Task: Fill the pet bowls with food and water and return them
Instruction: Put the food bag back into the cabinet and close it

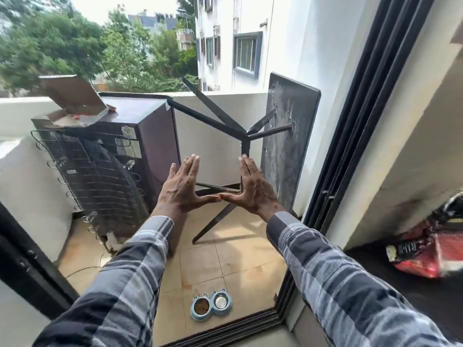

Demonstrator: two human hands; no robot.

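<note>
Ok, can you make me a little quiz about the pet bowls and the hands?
1. True or false: the hands are holding the pet bowls.
2. Which bowl has the brown food in it? A) left B) right
3. Fill in: the bowls sit on the tiled ____.

Key:
1. False. The left hand and right hand are up, open and empty, thumbs touching.
2. A. The right bowl looks shiny; I can't tell if it has water.
3. floor
</note>
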